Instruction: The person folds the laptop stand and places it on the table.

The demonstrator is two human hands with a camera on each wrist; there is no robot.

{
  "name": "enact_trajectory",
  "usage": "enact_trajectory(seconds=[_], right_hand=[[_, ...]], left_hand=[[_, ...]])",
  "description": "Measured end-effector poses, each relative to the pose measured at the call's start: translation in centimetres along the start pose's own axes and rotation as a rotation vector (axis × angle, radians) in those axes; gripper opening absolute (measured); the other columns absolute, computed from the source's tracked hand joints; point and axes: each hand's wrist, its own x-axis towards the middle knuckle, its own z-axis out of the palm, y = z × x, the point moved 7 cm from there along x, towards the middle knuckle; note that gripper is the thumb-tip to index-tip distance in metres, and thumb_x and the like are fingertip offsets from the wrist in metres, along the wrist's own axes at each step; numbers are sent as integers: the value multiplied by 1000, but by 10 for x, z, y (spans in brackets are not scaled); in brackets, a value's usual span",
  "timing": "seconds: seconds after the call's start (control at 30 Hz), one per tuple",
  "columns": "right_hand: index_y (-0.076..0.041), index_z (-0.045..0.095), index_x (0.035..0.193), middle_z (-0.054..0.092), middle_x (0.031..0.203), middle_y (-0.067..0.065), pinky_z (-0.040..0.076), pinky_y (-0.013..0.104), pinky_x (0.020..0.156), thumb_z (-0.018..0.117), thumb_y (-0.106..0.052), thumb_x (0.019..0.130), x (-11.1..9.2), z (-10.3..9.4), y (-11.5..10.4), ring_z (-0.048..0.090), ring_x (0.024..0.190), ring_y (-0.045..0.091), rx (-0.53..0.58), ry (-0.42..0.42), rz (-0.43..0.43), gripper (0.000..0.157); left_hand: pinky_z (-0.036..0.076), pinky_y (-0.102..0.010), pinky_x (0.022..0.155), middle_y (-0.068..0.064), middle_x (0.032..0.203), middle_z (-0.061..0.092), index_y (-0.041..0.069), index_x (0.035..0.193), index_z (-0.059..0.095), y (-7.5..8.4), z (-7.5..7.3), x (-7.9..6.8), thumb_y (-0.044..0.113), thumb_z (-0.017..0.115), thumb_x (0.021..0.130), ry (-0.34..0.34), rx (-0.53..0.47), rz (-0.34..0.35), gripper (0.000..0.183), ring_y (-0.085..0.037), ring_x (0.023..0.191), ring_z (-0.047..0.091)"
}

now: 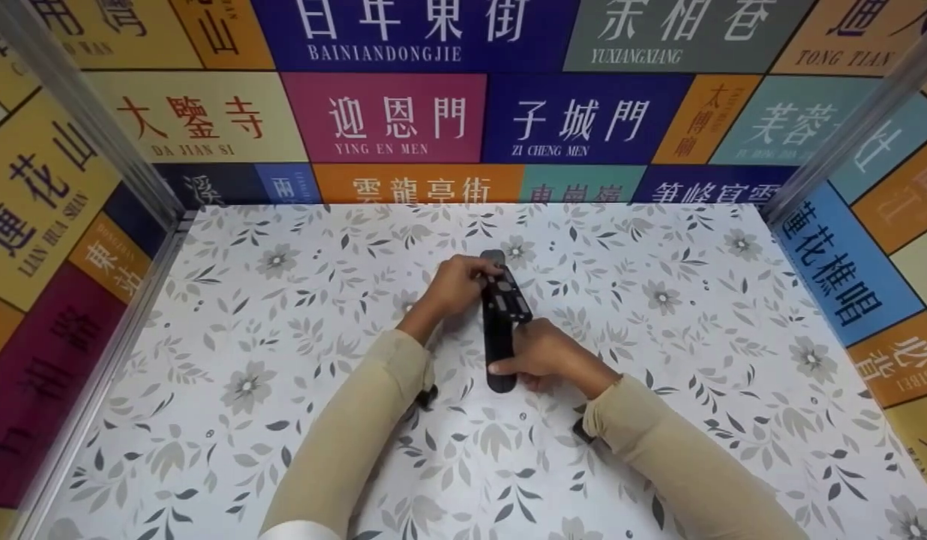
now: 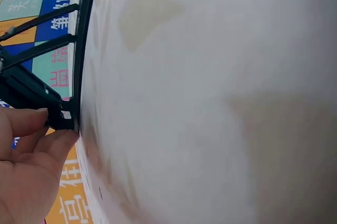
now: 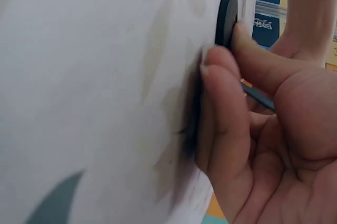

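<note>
A long black hinged frame [image 1: 499,341] with a flat, round-ended base lies over the table, roughly in line with my view. Its slotted upper arm [image 1: 512,296] is swung up at an angle, and thin struts [image 2: 47,50] span to the base in the left wrist view. My left hand [image 1: 457,283] pinches the far, hinged end between thumb and fingers. At the near end, my right hand [image 1: 542,352] grips the base, thumb on one face and curled fingers on the other. Part of the base end [image 3: 227,16] shows past the fingertips in the right wrist view.
The table [image 1: 246,450] has a white floral cover. Panels with large Chinese lettering [image 1: 385,120] stand along its back and both sides. Metal posts [image 1: 126,127] rise at the back corners. Small dark pieces [image 1: 427,395] show beneath the sleeve cuffs.
</note>
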Motion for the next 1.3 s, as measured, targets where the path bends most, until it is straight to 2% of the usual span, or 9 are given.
enact_trajectory(seconds=[0.2,0.3,0.4,0.47,0.57,0.67,0.77,0.97,1.3], right_hand=[[-3,67,72,69,59,7,57,29,48,82,-41,86,4,-2,6,66,47,15,-32,-87,-23,43],[-3,69,70,70,59,6,58,29,49,72,-40,95,5,-5,9,67,50,15,-16,-145,-39,45],[1,66,80,70,64,7,58,28,51,62,-31,103,6,-10,11,67,52,15,72,-170,-68,39],[3,59,92,69,69,9,57,28,52,55,-24,106,7,-14,14,67,54,16,181,-181,-66,31],[-4,49,109,69,78,10,58,30,55,45,-24,109,10,-19,22,66,59,18,427,-185,4,21],[-11,44,122,69,87,8,59,32,61,35,-40,111,14,-25,26,67,69,19,694,-199,51,32],[-16,44,134,72,97,8,60,33,67,24,-59,107,15,-29,24,69,80,21,884,-238,59,56],[-10,35,151,74,112,7,60,29,68,14,-69,102,14,-33,19,72,93,21,968,-298,55,79],[-3,43,144,75,111,4,56,25,66,13,-66,104,20,-31,17,73,96,20,985,-296,38,80]], left_hand=[[53,-37,104,-9,124,74,9,118,77,8,1,-10,-5,54,95,48,33,36,36,-23,120,66],[56,-39,97,-9,116,77,8,114,78,15,-6,-22,-4,55,92,139,94,28,35,-25,110,70],[56,-38,87,-8,99,78,7,107,78,19,-18,-40,-1,55,94,214,98,-40,27,-24,93,71],[56,-34,76,-7,85,76,3,106,74,16,-22,-52,5,53,98,200,-22,-138,22,-19,78,69],[59,-32,73,-7,78,72,-2,120,63,7,-15,-67,15,45,107,73,-418,-348,28,-15,69,66],[62,-44,86,-15,89,75,-5,138,49,2,-2,-82,28,37,111,-52,-839,-557,44,-25,82,74],[54,-54,102,-28,115,72,0,151,37,4,5,-91,43,29,112,-129,-1075,-650,59,-38,108,72],[47,-59,109,-37,145,50,4,159,25,10,12,-94,60,17,107,-198,-1233,-659,77,-49,136,51],[44,-50,115,-33,146,51,-7,150,38,11,19,-88,57,19,109,-168,-1190,-625,79,-44,138,50]])
